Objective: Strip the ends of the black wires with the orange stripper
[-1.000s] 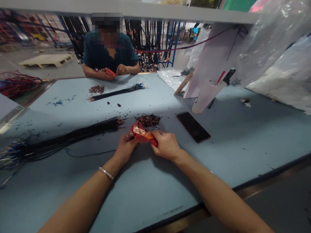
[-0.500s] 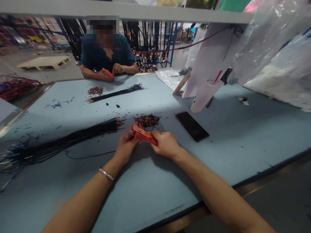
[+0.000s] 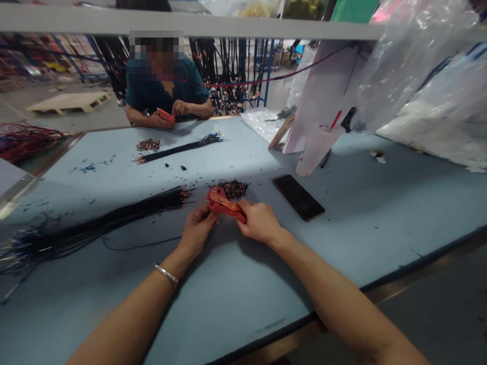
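Observation:
My right hand is closed around the handles of a red and orange wire stripper. My left hand is pinched at the stripper's jaw end. A thin black wire runs from the left along the table to my left hand; its end at the jaws is hidden by the fingers. Just beyond the stripper lies a heap of short black and copper scraps. To the left stretches a long bundle of black wires, with bared copper ends toward my hands and blue-and-silver ends at the far left.
A phone lies to the right, near a plastic cup with a red straw. Across the table a person holds a red tool behind a smaller wire bundle and scrap pile. A shelf edge crosses above.
The wire stripper has tilted slightly, its jaw end further from my left fingertips. Both hands stay almost in place. The whole view has shifted a little.

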### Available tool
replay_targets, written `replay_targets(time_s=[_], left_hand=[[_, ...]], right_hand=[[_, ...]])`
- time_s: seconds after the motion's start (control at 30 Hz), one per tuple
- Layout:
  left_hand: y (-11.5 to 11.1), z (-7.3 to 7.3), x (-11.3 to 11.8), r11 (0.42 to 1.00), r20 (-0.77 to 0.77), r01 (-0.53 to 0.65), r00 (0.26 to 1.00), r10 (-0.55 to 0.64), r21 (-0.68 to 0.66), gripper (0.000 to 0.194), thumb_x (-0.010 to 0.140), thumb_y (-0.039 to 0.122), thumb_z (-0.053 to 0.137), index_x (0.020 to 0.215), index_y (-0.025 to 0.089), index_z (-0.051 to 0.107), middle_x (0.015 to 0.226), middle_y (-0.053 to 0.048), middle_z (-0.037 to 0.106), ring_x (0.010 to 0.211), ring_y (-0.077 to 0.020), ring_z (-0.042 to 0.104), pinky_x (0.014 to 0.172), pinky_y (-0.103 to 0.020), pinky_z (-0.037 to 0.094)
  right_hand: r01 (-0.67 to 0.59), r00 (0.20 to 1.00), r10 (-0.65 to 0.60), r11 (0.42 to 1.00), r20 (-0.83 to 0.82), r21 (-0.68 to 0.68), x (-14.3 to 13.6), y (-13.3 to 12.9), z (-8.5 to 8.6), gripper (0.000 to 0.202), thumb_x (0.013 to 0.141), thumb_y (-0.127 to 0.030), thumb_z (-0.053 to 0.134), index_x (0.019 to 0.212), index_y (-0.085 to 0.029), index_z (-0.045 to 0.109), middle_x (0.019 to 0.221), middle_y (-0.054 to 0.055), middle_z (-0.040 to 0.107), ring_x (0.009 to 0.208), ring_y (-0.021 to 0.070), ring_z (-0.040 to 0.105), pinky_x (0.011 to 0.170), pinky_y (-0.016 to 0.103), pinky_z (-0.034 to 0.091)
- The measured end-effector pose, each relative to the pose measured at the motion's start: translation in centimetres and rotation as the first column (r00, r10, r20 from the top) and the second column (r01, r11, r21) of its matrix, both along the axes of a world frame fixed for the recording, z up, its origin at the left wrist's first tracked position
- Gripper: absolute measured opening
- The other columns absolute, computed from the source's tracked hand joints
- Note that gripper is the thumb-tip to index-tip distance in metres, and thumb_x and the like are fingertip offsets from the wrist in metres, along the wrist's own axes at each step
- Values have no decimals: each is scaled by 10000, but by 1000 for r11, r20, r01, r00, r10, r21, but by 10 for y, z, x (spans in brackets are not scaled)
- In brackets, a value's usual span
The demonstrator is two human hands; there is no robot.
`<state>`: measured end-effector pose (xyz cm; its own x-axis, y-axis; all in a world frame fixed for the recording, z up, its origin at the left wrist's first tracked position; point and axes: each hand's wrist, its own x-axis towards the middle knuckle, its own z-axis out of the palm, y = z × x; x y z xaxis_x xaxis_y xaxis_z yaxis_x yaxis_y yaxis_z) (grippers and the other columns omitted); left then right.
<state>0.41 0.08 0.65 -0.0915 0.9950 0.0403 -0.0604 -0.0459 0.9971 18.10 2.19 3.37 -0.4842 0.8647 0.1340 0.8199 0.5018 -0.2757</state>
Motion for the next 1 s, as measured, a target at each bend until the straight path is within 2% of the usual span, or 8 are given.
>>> replay_targets(time_s=[0.23, 0.33, 0.43, 0.53, 0.63, 0.8, 0.9, 1.0], left_hand=[[0, 0, -2, 988, -102, -144, 983, 150, 60, 181, 731, 345, 693, 720, 168, 658, 602, 41, 526, 561, -98, 433, 538, -206, 323], [0, 5, 0, 979, -230, -187, 952, 201, 84, 167, 756, 337, 653, 746, 170, 661, 598, 38, 534, 565, -111, 448, 558, -218, 340], [-1, 8, 2, 968, -308, -195, 922, 235, 155, 161, 767, 325, 634, 781, 169, 672, 642, 25, 577, 629, -131, 502, 623, -226, 377], [-2, 9, 2, 959, -330, -211, 906, 265, 190, 157, 782, 313, 612, 797, 173, 681, 635, 25, 585, 636, -139, 521, 637, -229, 383], [-1, 7, 0, 959, -353, -219, 895, 271, 182, 146, 790, 302, 603, 784, 177, 679, 595, 37, 559, 605, -134, 505, 610, -225, 365], [1, 4, -2, 963, -362, -226, 894, 265, 145, 143, 789, 291, 591, 731, 172, 646, 578, 39, 552, 588, -127, 488, 601, -225, 351], [1, 5, -2, 962, -348, -234, 898, 269, 139, 155, 786, 305, 584, 723, 174, 636, 577, 38, 546, 585, -128, 481, 597, -229, 350], [0, 7, -2, 951, -314, -273, 899, 307, 148, 156, 776, 314, 582, 721, 175, 626, 576, 36, 535, 579, -129, 473, 589, -231, 349]], right_hand=[[42, 992, -44, 999, -115, -17, 4, 1, 11, 317, 795, -276, 586, 1096, -177, 597, 1040, 121, 697, 851, 269, 672, 703, 331, 480], [21, 934, -117, 961, -336, -276, 5, 6, 20, 217, 772, -285, 618, 955, -169, 633, 883, 94, 716, 792, 256, 677, 681, 317, 495], [-284, 668, -361, 685, -651, -671, 3, 13, 23, 189, 849, -282, 516, 912, -143, 627, 814, 86, 710, 719, 209, 683, 664, 302, 534], [-533, 429, -647, 382, -630, -755, 1, 16, 16, 296, 920, -225, 352, 894, -113, 625, 791, 106, 709, 668, 178, 673, 704, 317, 554], [-637, 335, -725, 297, -602, -712, 4, 15, 5, 328, 933, -225, 334, 872, -113, 637, 791, 104, 711, 636, 169, 660, 720, 328, 549], [-631, 264, -665, 429, -699, -646, 19, 13, 1, 256, 887, -230, 404, 903, -127, 638, 812, 81, 698, 649, 164, 655, 718, 321, 540], [-469, 386, -577, 549, -719, -692, 32, 14, 9, 212, 817, -257, 485, 937, -141, 617, 818, 69, 681, 665, 175, 649, 696, 325, 536], [-200, 649, -368, 761, -665, -617, 44, 12, 21, 218, 756, -298, 587, 920, -158, 619, 763, 45, 661, 677, 192, 632, 642, 311, 502]])
